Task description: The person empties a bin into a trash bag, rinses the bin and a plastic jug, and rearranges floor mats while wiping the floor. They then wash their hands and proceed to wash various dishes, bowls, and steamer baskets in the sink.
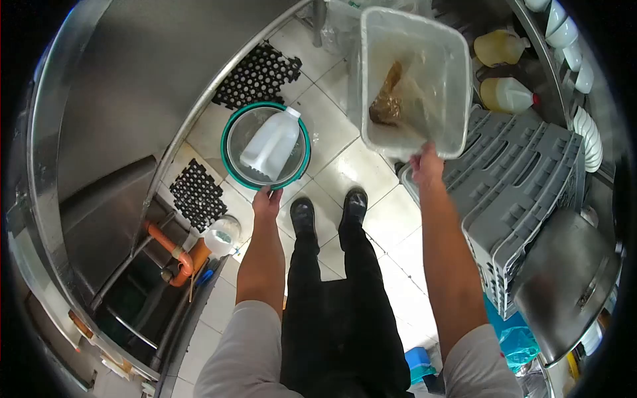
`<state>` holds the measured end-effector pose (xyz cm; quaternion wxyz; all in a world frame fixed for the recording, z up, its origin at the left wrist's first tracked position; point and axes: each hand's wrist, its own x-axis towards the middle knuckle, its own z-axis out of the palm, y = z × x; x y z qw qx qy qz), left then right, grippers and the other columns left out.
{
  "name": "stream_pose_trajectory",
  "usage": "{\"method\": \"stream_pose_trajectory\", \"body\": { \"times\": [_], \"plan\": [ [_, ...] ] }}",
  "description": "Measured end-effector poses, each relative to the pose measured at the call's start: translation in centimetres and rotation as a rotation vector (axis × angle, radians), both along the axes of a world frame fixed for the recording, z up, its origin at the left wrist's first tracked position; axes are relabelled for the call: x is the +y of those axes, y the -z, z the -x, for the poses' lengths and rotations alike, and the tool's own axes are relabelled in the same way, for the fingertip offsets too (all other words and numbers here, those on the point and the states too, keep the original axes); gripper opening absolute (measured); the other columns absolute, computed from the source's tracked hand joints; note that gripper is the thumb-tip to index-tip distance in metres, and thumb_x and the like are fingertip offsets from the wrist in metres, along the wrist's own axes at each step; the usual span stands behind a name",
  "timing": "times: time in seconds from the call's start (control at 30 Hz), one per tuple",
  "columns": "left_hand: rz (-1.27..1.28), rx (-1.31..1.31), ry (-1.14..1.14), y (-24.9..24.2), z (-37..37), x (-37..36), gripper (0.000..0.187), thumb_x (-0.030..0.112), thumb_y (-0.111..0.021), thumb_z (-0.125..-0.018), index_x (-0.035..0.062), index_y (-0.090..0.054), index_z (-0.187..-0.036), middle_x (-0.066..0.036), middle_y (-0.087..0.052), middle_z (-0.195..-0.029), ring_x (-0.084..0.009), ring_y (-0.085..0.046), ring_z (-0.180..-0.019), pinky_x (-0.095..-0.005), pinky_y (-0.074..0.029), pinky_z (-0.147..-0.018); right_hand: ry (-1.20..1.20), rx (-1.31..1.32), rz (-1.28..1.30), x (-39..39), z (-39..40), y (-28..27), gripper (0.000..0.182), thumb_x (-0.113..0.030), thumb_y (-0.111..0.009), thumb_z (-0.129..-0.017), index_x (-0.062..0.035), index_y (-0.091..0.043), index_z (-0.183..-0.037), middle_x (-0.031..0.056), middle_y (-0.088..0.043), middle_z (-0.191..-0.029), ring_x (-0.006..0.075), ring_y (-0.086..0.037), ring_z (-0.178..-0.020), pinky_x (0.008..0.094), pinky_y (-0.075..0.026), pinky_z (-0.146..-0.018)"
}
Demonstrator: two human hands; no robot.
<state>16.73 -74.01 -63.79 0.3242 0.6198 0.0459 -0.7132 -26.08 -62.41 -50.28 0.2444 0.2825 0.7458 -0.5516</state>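
Observation:
My left hand (267,199) grips the near rim of a round green-rimmed bowl (229,159) held out over the tiled floor. A white plastic jug (272,144) with its bottom cut away lies inside the bowl. My right hand (426,164) holds the near edge of a clear rectangular plastic tub (443,86), raised at the upper right. A bag with brown contents (388,99) sits inside the tub. My black shoes and trousers show below between the arms.
A steel counter (133,86) runs along the left, with black rubber mats (259,73) and orange pipework (176,255) under it. Stacked grey crates (524,192) stand on the right, with jugs of yellow liquid (501,48) and white bowls (587,142) on shelves beyond.

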Motion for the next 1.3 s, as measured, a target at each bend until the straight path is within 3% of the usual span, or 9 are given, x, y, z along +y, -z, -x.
{"method": "stream_pose_trajectory", "body": {
  "times": [0.07, 0.4, 0.63, 0.73, 0.83, 0.87, 0.97, 1.13, 1.3],
  "plan": [
    [-0.020, -0.071, 0.001, 0.4, 1.3, -1.0, 0.028, -0.005, -0.051, -0.085, -0.0036, -0.050, -0.114, -0.016, -0.054, -0.112, -0.0304, -0.058, -0.099, -0.0435, -0.056, -0.080, 0.046, -0.145, 0.045, 2.6, -2.8, 1.0, 0.036, -0.020, -0.059, -0.086, -0.0018, -0.049, -0.115, 0.0111, -0.054, -0.106, 0.0212, -0.056, -0.077, 0.0339, -0.053, -0.061],
    [0.134, -0.365, 0.261, -7.8, 1.9, -5.2, 0.041, 0.001, -0.059, -0.078, 0.0086, -0.044, -0.115, -0.012, -0.056, -0.106, -0.0269, -0.060, -0.081, -0.0351, -0.057, -0.059, 0.447, -0.277, 0.116, 8.6, -17.2, -2.0, 0.032, -0.018, -0.058, -0.087, 0.0045, -0.048, -0.108, 0.0147, -0.054, -0.094, 0.0254, -0.059, -0.080, 0.0352, -0.058, -0.070],
    [0.275, -0.402, 0.541, -17.5, 6.2, -9.5, 0.032, 0.000, -0.055, -0.076, 0.0141, -0.049, -0.104, -0.002, -0.059, -0.093, -0.0164, -0.060, -0.072, -0.0281, -0.054, -0.051, 0.467, -0.561, 0.305, 13.6, -22.5, -3.7, 0.034, -0.019, -0.059, -0.089, 0.0027, -0.049, -0.113, 0.0201, -0.054, -0.105, 0.0285, -0.060, -0.093, 0.0387, -0.057, -0.071],
    [0.411, -0.229, 0.681, -22.0, 11.4, -11.4, 0.028, -0.001, -0.055, -0.077, 0.0127, -0.049, -0.101, -0.004, -0.059, -0.091, -0.0158, -0.060, -0.066, -0.0248, -0.052, -0.047, 0.252, -0.810, 0.193, 13.1, -19.1, -11.1, 0.032, -0.019, -0.061, -0.088, -0.0005, -0.053, -0.114, 0.0168, -0.059, -0.099, 0.0259, -0.062, -0.090, 0.0365, -0.054, -0.070],
    [0.440, -0.297, 0.770, -27.2, 18.5, -12.2, 0.026, -0.002, -0.053, -0.078, 0.0111, -0.049, -0.100, -0.006, -0.060, -0.088, -0.0158, -0.061, -0.065, -0.0238, -0.051, -0.044, -0.613, 0.141, -0.283, 13.9, -13.8, -19.7, 0.026, -0.015, -0.063, -0.086, -0.0025, -0.058, -0.109, 0.0124, -0.062, -0.090, 0.0224, -0.063, -0.081, 0.0333, -0.052, -0.068],
    [0.509, -0.275, 0.833, -28.5, 20.8, -12.9, 0.024, -0.001, -0.053, -0.079, 0.0104, -0.049, -0.099, -0.006, -0.061, -0.089, -0.0156, -0.061, -0.065, -0.0235, -0.051, -0.044, -0.510, 0.491, -0.274, 13.0, -10.1, -24.3, 0.018, -0.012, -0.065, -0.083, 0.0006, -0.060, -0.095, 0.0145, -0.062, -0.084, 0.0303, -0.063, -0.077, 0.0392, -0.051, -0.070],
    [0.691, -0.176, 0.991, -32.9, 28.5, -14.3, 0.017, 0.001, -0.051, -0.082, 0.0065, -0.051, -0.098, -0.008, -0.062, -0.092, -0.0152, -0.062, -0.067, -0.0223, -0.051, -0.044, -0.591, 1.069, -0.549, 13.0, 0.1, -31.6, 0.020, -0.008, -0.062, -0.083, -0.0024, -0.060, -0.101, 0.0172, -0.058, -0.099, 0.0352, -0.057, -0.091, 0.0418, -0.047, -0.078],
    [0.727, -0.154, 0.980, -37.5, 40.5, -13.4, 0.021, -0.001, -0.050, -0.079, 0.0043, -0.050, -0.100, -0.010, -0.062, -0.093, -0.0178, -0.064, -0.071, -0.0270, -0.056, -0.047, -0.676, 0.942, -0.774, 11.5, 8.6, -33.5, 0.047, -0.010, -0.066, -0.078, -0.0091, -0.050, -0.123, 0.0154, -0.044, -0.126, 0.0357, -0.043, -0.114, 0.0459, -0.036, -0.093],
    [0.534, 0.040, 1.074, -31.3, 49.8, -12.8, 0.023, -0.002, -0.048, -0.079, -0.0015, -0.049, -0.102, -0.016, -0.060, -0.094, -0.0271, -0.064, -0.068, -0.0322, -0.058, -0.050, -0.553, 0.775, -0.763, 12.0, 10.3, -29.8, 0.072, 0.004, -0.059, -0.071, -0.0126, -0.038, -0.138, 0.0159, -0.035, -0.133, 0.0364, -0.034, -0.120, 0.0487, -0.030, -0.098]
  ]
}}
